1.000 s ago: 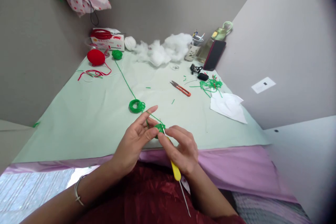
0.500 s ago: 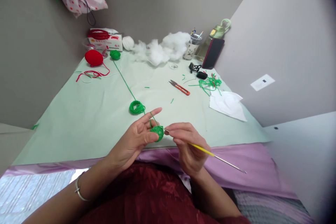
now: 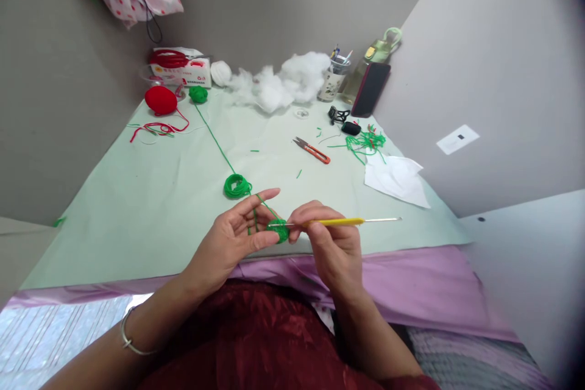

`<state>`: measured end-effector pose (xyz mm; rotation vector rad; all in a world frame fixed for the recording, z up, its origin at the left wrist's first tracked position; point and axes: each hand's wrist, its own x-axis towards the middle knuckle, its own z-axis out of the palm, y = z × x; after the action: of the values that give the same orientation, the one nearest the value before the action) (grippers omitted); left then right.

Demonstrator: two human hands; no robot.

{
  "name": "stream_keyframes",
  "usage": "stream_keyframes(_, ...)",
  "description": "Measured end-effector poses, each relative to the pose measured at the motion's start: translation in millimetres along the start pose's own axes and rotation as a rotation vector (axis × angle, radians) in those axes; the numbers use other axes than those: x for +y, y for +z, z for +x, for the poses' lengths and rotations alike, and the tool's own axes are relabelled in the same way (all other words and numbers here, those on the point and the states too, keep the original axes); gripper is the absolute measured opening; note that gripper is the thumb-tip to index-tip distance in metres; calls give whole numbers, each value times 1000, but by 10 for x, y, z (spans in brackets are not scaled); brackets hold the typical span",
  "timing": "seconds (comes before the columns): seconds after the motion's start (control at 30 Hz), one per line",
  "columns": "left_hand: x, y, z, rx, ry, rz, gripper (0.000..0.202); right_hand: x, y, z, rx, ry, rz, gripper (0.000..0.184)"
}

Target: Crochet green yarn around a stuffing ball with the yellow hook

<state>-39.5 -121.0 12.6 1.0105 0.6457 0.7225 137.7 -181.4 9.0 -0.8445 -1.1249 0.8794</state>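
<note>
Green crochet piece (image 3: 282, 235) lies pinched in left grip (image 3: 231, 236), right grip (image 3: 337, 248) clasping yellow hook (image 3: 342, 222).

Box (image 3: 205, 70), white, placed at the back left: print is borne on the front face in red, orange and dark ink. A row of red characters is set across the middle, too small and blurred to be read. A red figure is printed towards the upper right, with a smaller red sign beneath; neither can be made out. A small orange emblem is shown at the left. A line of dark print is carried along the lower edge, wording illegible.

Cup (image 3: 330, 86), placed at the back right: dark marks are borne on its pale wall; whether lettering is included cannot be told.
</note>
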Motion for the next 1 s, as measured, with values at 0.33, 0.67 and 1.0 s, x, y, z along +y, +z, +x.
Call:
stream_keyframes(0.33,7,3,3,-32,-12,-29,65,30,31,12,25,-101,-84,17)
stream_keyframes(0.67,63,0,18,-27,-31,-11,51,20,27,19,53,-73,-8,19)
stream_keyframes(1.0,44,10,7,9,-2,12,51,22,80,-16,105,-144,-121,20)
